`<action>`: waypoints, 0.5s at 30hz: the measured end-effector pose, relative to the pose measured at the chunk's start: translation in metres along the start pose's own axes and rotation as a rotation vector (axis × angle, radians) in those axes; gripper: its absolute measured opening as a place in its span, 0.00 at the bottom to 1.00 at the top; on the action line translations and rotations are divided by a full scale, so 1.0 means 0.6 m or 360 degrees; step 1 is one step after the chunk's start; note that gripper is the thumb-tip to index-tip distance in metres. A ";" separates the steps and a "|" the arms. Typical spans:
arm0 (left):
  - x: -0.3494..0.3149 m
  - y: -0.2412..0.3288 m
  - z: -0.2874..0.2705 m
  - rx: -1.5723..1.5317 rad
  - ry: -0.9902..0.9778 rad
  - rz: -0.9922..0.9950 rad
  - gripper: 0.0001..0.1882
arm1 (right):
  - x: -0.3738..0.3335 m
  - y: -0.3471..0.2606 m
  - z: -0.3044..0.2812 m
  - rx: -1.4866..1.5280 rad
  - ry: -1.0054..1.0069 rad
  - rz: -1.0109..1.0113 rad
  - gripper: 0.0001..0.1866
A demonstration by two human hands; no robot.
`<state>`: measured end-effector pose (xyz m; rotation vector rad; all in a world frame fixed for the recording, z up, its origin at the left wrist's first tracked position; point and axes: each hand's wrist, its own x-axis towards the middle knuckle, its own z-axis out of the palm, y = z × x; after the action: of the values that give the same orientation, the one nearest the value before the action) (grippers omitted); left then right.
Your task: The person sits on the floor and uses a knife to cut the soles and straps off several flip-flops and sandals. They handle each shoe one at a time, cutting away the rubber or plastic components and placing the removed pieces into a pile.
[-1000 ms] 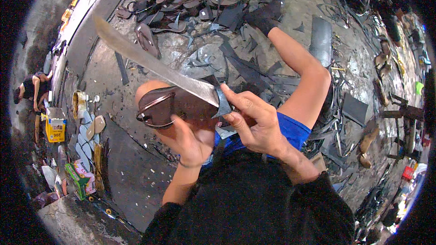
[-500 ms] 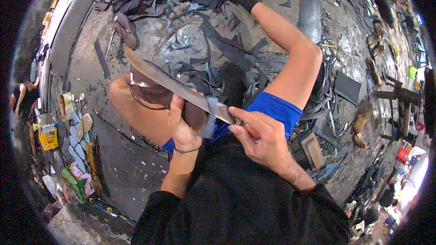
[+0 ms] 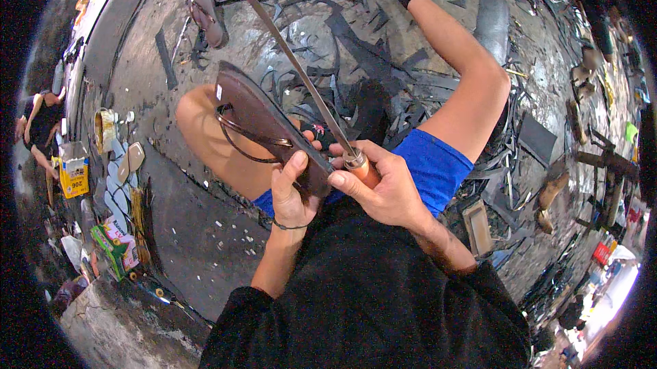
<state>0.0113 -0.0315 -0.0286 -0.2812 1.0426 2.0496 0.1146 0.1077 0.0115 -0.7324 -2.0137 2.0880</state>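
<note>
A dark brown flip-flop (image 3: 256,105) with a thin, shiny strap points up and to the left over my lap. My left hand (image 3: 291,194) grips it by the near end, thumb on the top face and fingers beneath. In my right hand (image 3: 383,187) is a long knife (image 3: 291,61), its wooden handle enclosed by my fingers. The blade slants up and left, standing along the sole's right edge; from here I cannot tell whether it touches. The blade's tip reaches over the scraps on the floor.
Dark rubber offcuts (image 3: 363,44) cover the floor between my legs. Another flip-flop (image 3: 207,18) lies beyond my left knee. A yellow carton (image 3: 74,170) and a green box (image 3: 115,249) stand at the left. A wooden stool-like frame (image 3: 609,170) is at the right.
The knife has come off the flip-flop's face and swung more upright, to its right side. My left hand has turned the flip-flop so its top shows. The whole view has shifted slightly.
</note>
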 end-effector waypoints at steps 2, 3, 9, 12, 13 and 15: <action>-0.002 0.003 -0.002 -0.0099 -0.0034 0.0018 0.15 | -0.004 -0.017 0.003 -0.0118 0.0094 0.0082 0.20; -0.002 0.002 0.002 -0.0148 -0.0049 0.0058 0.15 | -0.008 -0.013 0.000 -0.0161 0.0088 0.0170 0.20; -0.007 0.020 0.008 -0.0033 -0.0017 0.0100 0.16 | -0.049 0.005 -0.042 -0.0464 -0.0031 0.0184 0.17; -0.009 0.018 0.006 0.0307 0.0151 0.0082 0.25 | -0.057 0.014 -0.047 -0.0522 -0.0076 -0.0070 0.17; -0.009 0.018 0.006 0.0309 0.0164 0.0094 0.24 | -0.058 0.014 -0.048 -0.0514 -0.0116 -0.0098 0.17; -0.011 0.018 0.006 0.0314 0.0191 0.0117 0.23 | -0.043 0.004 -0.048 -0.0506 -0.0180 0.0056 0.16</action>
<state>0.0080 -0.0357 -0.0166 -0.2696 1.3366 1.9953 0.1501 0.1225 0.0160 -0.7133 -2.4470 1.8868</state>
